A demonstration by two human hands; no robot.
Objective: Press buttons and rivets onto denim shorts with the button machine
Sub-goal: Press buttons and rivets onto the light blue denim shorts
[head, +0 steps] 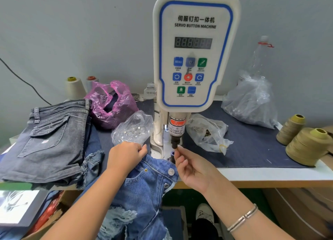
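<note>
Shorts [144, 182] hang off the table edge under the button machine [194, 59], waistband gripped by her left hand [126, 156]. Right hand [189, 167] looks to be pinching something tiny up at the punch [174, 144], can't tell what. I'd seat it square and get fingers clear before pressing.

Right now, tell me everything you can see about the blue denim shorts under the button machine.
The blue denim shorts are mid-wash, with a frayed, ripped hem hanging below the table edge. The waistband lies at the foot of the button machine, near its black punch. It carries a silver button, a small brass rivet by the pocket and a second metal fastener lower on the fly. The left hand grips the waistband.
</note>
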